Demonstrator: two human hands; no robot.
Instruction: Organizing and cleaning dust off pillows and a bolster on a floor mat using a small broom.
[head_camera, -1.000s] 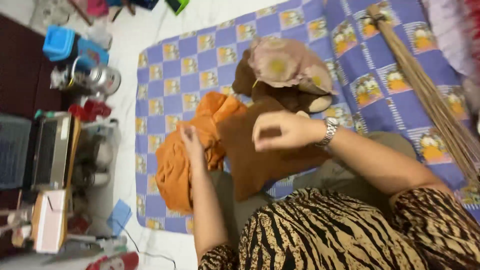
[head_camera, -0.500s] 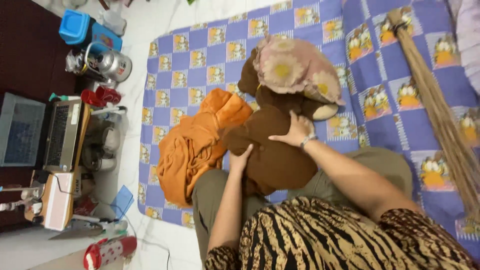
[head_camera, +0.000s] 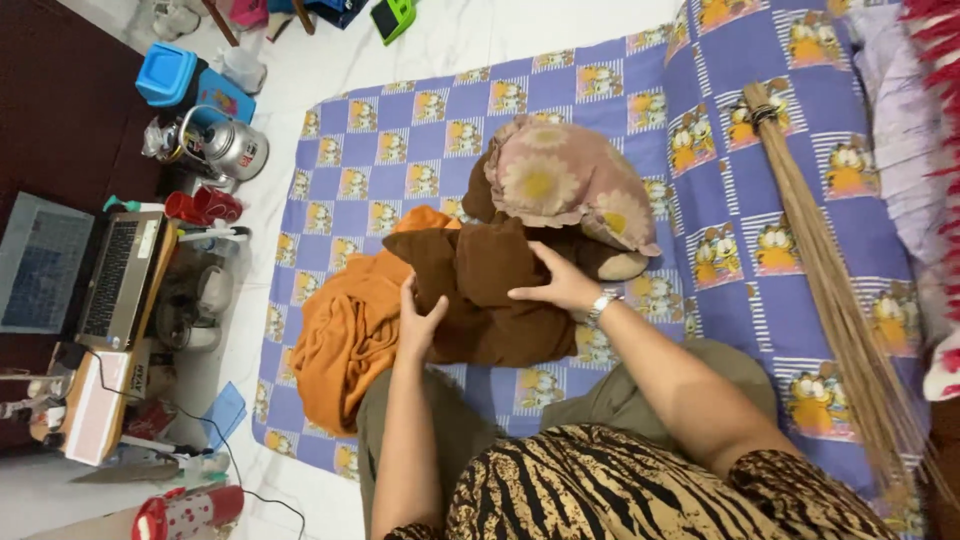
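Head view, two hands (head_camera: 420, 325) (head_camera: 560, 285), one brown cloth (head_camera: 490, 300)

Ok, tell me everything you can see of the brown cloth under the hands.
The dark brown, soft-looking cloth is folded into a thick, rumpled bundle with one corner sticking out toward the orange cloth that it partly overlaps. It lies on the purple checked cartoon-print sheet, just beyond the person's knees. The left hand grips its near edge and the right hand presses flat on top. At its far side it meets a faded pink floral cloth heaped on more brown fabric.
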